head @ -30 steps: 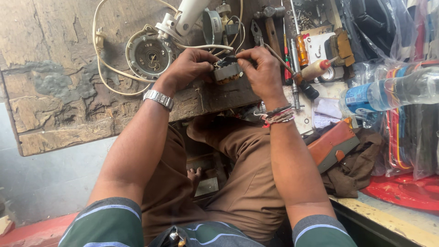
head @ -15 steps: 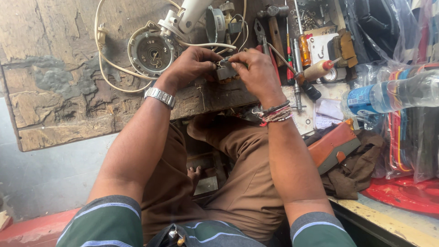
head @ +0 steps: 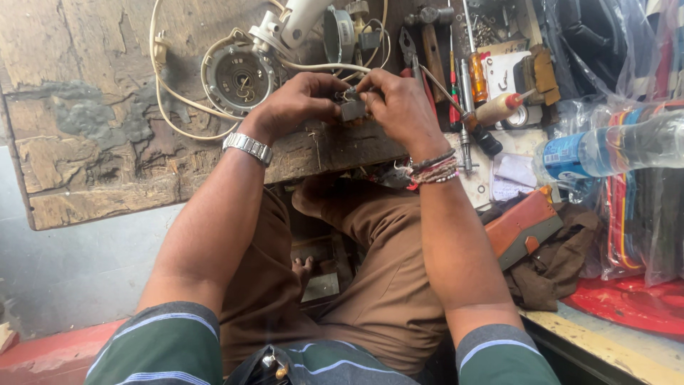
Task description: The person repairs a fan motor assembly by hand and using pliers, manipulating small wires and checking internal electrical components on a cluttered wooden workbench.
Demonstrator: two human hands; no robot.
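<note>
Fingers (head: 340, 100) of both hands clamped on small grey part (head: 353, 110) above worn bench edge (head: 335, 153).

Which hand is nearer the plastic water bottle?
Right. The right hand works at centre, bottle off to its right; the left hand sits farther left.

The small grey metal part (head: 352, 109) is mostly hidden behind the fingers (head: 335, 100) of both hands, its shape unclear. The clear plastic bottle (head: 613, 146) and white plastic appliance body (head: 303, 18) are cut off by the picture's edges.
</note>
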